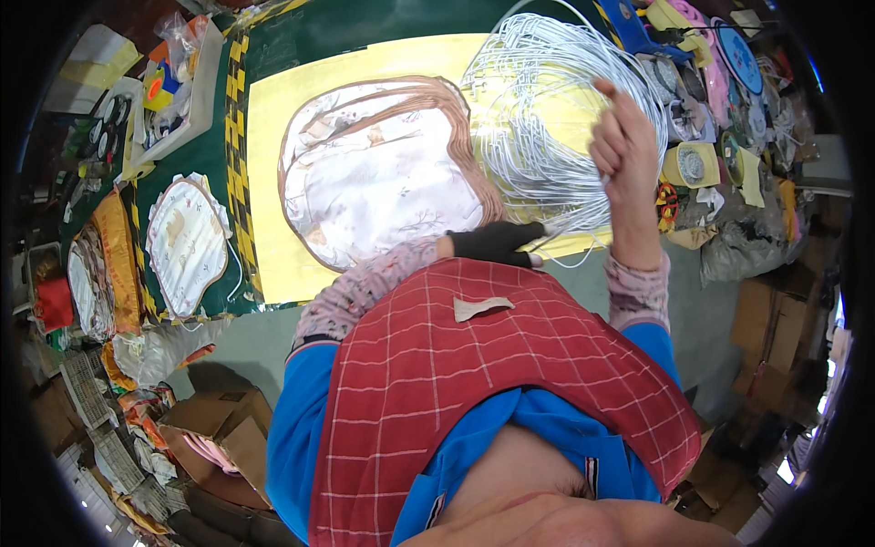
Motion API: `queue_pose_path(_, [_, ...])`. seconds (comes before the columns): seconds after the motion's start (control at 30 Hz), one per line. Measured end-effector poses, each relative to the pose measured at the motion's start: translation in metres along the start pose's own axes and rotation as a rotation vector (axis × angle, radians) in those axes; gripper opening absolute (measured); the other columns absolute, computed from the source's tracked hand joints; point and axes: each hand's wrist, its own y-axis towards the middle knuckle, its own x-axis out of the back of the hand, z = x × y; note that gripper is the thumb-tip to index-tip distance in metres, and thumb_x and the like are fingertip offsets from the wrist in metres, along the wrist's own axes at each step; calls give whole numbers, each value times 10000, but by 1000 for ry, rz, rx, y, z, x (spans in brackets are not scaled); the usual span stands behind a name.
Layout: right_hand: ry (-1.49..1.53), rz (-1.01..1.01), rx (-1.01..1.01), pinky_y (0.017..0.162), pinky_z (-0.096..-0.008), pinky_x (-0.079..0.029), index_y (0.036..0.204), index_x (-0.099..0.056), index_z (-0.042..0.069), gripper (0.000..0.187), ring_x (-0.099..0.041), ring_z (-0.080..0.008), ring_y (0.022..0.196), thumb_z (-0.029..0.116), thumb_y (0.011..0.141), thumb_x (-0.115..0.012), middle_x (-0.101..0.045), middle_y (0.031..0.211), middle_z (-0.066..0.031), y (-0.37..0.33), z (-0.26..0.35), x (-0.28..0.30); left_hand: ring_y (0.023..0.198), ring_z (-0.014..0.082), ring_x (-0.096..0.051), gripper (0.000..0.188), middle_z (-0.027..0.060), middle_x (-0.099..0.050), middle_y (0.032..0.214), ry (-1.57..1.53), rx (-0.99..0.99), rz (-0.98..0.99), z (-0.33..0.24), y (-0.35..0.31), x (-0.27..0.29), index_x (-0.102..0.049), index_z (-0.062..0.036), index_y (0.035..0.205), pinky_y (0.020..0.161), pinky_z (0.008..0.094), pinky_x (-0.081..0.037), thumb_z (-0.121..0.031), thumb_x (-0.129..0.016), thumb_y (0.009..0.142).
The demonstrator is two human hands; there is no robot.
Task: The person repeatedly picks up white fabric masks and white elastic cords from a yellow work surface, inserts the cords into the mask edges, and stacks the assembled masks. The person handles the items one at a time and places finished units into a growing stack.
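silvery bent wires [533, 173] lie in a looped bundle on the yellow sheet [264, 182] covering part of the green tabletop [301, 35], just right of a stack of brown-edged, printed white fabric pieces [383, 182]. the bare right hand [627, 146] is raised over the bundle, fingers curled, while the left hand [497, 242], in a black glove [483, 243], has its fingers extended at the wires' near ends; whether either grips a wire i cannot tell.
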Motion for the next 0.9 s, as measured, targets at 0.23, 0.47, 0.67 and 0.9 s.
queue_pose_path(0.23, [2,53,256,345,-171,-213,1142,-455,-84,348,-254,-18,385,209,963,-397,-314,521,49,40,6,-40,721,157,-616,180,83,-616,807,-250,-110,-254,22,25,3,-509,-6,1063,697,284,-497,-107,-444,930])
queue_pose_path(0.47, [197,166,58,358,-188,-191,1152,-467,-36,338,-245,-12,364,244,976,-393,-320,526,70,80,36,16,705,132,-557,200,55,-562,768,-767,-306,-102,0,32,24,-488,-10,1101,687,274,-460,-64,-405,927])
queue_pose_path(0.67, [78,357,-212,373,-166,-282,1204,-382,-58,380,-319,-9,379,220,949,-433,-382,541,61,182,68,57,688,143,-560,209,70,-561,745,-734,-403,-170,-33,73,35,-463,-10,1105,653,274,-455,-107,-356,954])
queue_pose_path(0.9, [45,182,-197,319,-176,-279,1055,-516,-6,225,-311,-9,325,161,927,-437,-410,509,69,147,71,34,765,152,-588,251,88,-576,804,-988,-304,116,-10,83,11,-515,8,1031,698,279,-485,-214,-418,963])
